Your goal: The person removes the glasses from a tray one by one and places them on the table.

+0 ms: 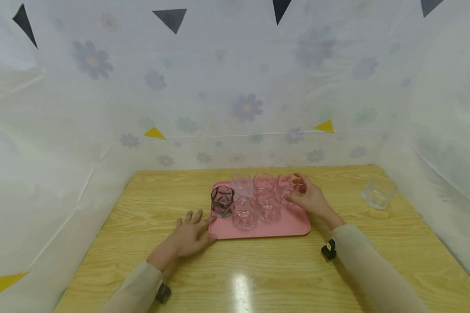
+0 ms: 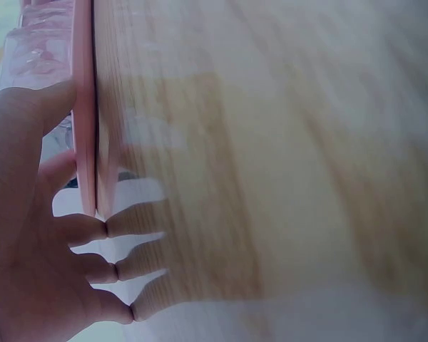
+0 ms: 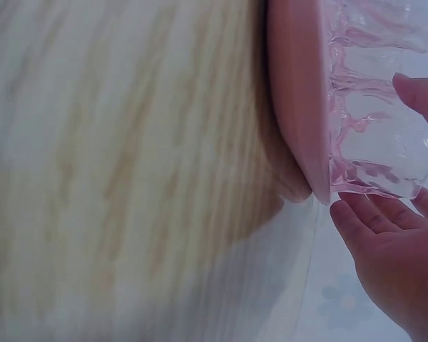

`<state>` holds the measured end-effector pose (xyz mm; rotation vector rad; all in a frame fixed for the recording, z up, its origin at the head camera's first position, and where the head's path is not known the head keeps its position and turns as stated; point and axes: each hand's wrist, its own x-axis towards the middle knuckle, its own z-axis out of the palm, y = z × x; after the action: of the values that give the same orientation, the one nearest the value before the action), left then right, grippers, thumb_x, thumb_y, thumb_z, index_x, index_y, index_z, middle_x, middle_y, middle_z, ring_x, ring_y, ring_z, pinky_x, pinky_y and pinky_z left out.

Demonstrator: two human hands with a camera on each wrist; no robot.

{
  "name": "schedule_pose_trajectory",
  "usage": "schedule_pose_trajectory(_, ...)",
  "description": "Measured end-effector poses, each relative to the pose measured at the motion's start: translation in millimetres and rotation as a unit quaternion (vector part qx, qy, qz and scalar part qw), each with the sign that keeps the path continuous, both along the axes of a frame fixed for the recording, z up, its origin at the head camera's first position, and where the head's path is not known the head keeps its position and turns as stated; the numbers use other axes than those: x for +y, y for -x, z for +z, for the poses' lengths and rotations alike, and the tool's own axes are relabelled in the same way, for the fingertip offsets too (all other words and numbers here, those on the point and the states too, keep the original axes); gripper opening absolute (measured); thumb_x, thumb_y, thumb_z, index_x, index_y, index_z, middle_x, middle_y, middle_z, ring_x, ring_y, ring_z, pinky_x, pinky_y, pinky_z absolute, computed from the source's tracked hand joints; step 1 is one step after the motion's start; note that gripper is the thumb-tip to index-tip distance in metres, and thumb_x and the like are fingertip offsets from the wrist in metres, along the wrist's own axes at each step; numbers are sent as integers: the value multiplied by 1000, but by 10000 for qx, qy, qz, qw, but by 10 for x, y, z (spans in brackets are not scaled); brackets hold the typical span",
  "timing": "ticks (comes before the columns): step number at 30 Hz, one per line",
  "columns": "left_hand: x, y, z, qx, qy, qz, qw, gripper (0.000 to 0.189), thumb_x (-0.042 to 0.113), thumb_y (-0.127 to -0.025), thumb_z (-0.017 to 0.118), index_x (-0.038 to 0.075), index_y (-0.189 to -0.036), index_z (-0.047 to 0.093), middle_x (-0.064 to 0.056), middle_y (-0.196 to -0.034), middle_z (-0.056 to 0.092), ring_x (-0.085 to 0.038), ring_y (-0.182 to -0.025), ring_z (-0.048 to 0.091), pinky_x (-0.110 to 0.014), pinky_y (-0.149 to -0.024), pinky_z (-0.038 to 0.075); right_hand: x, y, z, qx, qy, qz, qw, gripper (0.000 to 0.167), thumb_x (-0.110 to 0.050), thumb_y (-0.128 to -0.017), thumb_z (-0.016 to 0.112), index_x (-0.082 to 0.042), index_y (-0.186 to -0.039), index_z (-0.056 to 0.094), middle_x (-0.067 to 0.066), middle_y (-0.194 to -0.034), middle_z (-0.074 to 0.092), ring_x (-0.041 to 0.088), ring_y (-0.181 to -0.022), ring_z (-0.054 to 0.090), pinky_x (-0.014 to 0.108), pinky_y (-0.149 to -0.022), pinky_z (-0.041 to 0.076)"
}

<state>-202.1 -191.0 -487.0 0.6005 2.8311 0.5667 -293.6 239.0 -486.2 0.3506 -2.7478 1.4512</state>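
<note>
Several clear glass tumblers, the front one (image 1: 244, 213) among them, and one smoky dark tumbler (image 1: 222, 202) stand close together on a pink tray (image 1: 286, 228). My right hand (image 1: 312, 201) holds the clear tumbler at the tray's back right (image 1: 286, 184), thumb in front and fingers round its far side. In the right wrist view, that tumbler (image 3: 374, 160) sits upright at the tray's end. At the tray's front left corner, my left hand (image 1: 189, 234) lies with spread fingers; its thumb (image 2: 59, 100) touches the tray's rim (image 2: 85, 107).
Another clear glass (image 1: 377, 195) stands apart at the table's right side. The wooden table (image 1: 203, 278) extends around the tray. Behind and at both sides hang white sheets (image 1: 207, 78) with flower prints. Small black devices are on both wrists.
</note>
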Motion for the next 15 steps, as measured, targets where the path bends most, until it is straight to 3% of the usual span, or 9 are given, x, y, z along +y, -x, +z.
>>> schedule_pose_trajectory(15, 4, 4, -11, 51, 36, 28, 10000, 67, 60, -104, 52, 28, -162, 43, -30, -170, 24, -64, -154, 14, -86, -117, 7, -28, 36, -15, 109, -179, -113, 9997, 89, -22, -94, 81, -8, -165, 29, 25, -138, 63, 43, -127, 62, 59, -106, 54)
